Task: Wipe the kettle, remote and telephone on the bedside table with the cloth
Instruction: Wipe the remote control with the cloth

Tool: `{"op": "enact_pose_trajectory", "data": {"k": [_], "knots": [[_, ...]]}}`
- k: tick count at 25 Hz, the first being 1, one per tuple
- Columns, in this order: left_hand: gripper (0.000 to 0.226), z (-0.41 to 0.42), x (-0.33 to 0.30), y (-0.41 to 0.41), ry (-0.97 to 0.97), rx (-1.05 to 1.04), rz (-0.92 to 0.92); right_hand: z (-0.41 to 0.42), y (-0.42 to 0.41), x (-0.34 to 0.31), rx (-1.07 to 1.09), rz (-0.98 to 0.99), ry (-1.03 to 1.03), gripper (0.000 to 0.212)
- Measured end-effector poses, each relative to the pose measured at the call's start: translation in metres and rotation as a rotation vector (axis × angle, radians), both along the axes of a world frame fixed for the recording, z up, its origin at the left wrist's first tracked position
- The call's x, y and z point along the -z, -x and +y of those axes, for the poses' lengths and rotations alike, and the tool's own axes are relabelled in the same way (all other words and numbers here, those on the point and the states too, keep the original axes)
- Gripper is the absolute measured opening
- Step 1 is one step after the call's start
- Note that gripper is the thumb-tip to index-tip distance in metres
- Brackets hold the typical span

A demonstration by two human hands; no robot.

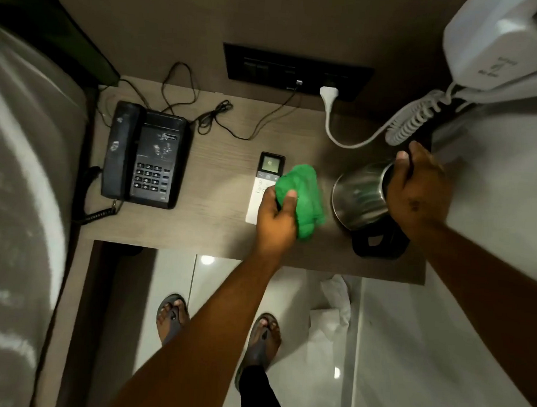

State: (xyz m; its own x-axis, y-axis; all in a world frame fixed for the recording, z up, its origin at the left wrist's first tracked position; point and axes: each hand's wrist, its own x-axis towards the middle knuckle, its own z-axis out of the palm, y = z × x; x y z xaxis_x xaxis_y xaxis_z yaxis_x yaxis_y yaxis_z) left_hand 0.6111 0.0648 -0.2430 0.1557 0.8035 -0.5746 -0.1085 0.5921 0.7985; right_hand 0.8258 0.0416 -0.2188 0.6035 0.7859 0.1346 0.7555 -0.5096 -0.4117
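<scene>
A steel kettle (359, 197) leans on its black base (378, 241) at the right of the bedside table (216, 231). My right hand (417, 192) grips the kettle's top and covers the lid. My left hand (277, 217) holds a bunched green cloth (305, 196) between the kettle and a white remote (263, 184), partly over the remote's lower half. A black telephone (145, 156) lies at the table's left, apart from both hands.
Thin black cables (215, 119) trail behind the telephone to a dark socket panel (296, 71). A white plug and cord (328, 113) run toward the kettle. A white wall-mounted device with a coiled cord (499, 50) hangs at top right. The bed (19, 190) borders the left.
</scene>
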Motion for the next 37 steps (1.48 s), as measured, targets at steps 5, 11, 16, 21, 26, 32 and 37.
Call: {"op": "enact_pose_trajectory", "data": {"k": [5, 11, 16, 21, 26, 32, 37], "knots": [[0.03, 0.023, -0.006, 0.052, 0.132, -0.027, -0.175, 0.016, 0.054, -0.023, -0.063, 0.28, -0.107, 0.064], [0.031, 0.033, 0.017, 0.073, 0.131, 0.024, -0.183, 0.04, 0.132, 0.01, -0.006, 1.475, 0.414, 0.046], [0.061, 0.026, 0.062, 0.081, -0.261, 0.325, 0.637, 0.06, 0.116, 0.035, -0.016, 0.724, 0.053, 0.044], [0.062, 0.012, 0.087, 0.069, -0.327, 0.419, 0.807, 0.103, 0.137, 0.055, -0.197, 0.018, 0.262, 0.047], [0.046, 0.003, 0.09, 0.062, -0.381, 0.403, 0.753, 0.108, 0.159, 0.097, -0.315, 0.038, 0.553, 0.057], [0.048, 0.007, 0.096, 0.06, -0.351, 0.523, 0.825, 0.067, 0.157, 0.1, -0.497, -0.008, 0.52, 0.076], [0.055, 0.006, 0.097, 0.062, -0.345, 0.552, 0.826, 0.092, 0.144, 0.092, -0.488, 0.044, 0.56, 0.045]]}}
